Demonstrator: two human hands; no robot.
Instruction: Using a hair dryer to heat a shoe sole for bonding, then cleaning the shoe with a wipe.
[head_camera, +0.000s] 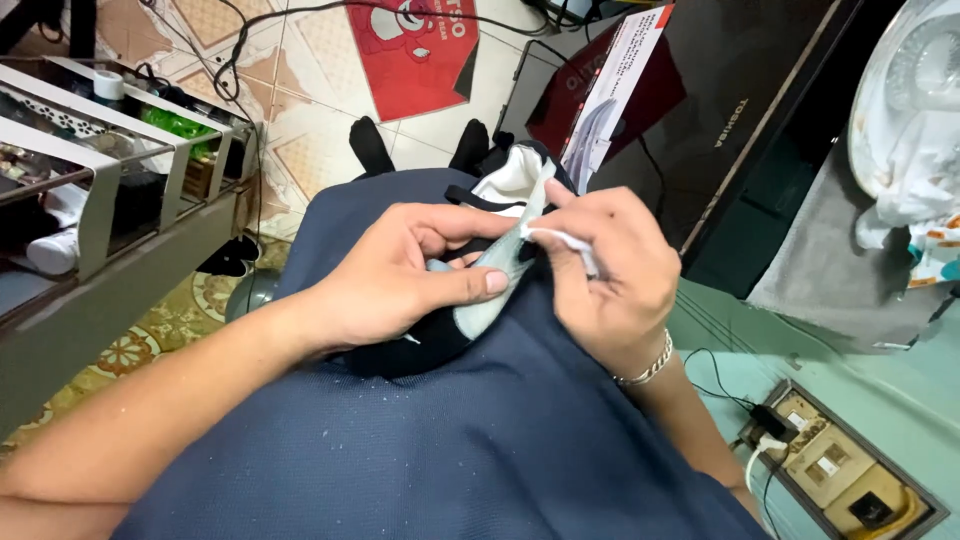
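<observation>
On the lap, the left hand (400, 275) clamps a black and grey shoe (480, 300); the right hand (600, 270) pinches a white wipe (562, 240) against it. The shoe looks light and soft, best held by its sole.

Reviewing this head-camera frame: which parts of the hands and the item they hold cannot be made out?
- Black and pale grey shoe: mostly covered by the left hand and right hand; its full shape is unclear.
- Small white scrap in the right hand: too small to tell if it is cloth or tissue.
- Left palm: turned from the camera.
- Dark blue fabric lap: cut by the bottom edge.
</observation>
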